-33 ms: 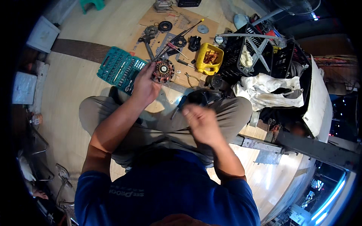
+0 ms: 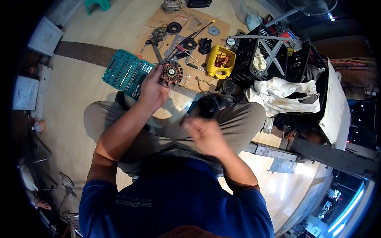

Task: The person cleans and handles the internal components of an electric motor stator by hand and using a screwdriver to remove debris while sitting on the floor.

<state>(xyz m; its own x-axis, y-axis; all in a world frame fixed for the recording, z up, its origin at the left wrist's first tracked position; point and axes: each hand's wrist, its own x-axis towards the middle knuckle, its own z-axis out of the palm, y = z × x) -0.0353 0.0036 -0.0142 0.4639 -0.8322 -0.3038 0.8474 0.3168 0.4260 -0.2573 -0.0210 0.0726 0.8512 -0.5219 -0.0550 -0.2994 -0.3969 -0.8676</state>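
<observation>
My left hand (image 2: 154, 92) is closed round the edge of a stator (image 2: 171, 74), a round motor part with copper windings and a pale centre. Dark leads run up and away from it. Over my lap, my right hand (image 2: 204, 133) is smeared by motion. Its fingers cannot be read, and I cannot make out anything in them. Just beyond that hand lie a blue-handled thing (image 2: 192, 106), partly hidden, and a dark bulky part (image 2: 208, 104). A pair of pliers (image 2: 202, 83) rests on the floor further out.
A green socket set case (image 2: 127, 73) lies open at left. Cardboard (image 2: 158, 18) ahead carries a hammer (image 2: 155, 48), screwdrivers (image 2: 189, 54) and round motor parts (image 2: 174, 27). A cut yellow jug (image 2: 217, 73) holds copper scraps. Black crates (image 2: 254, 49) and white cloth (image 2: 283, 95) stand at right.
My right hand has shifted a little left and toward me, still blurred. My left hand and the stator stay almost where they were.
</observation>
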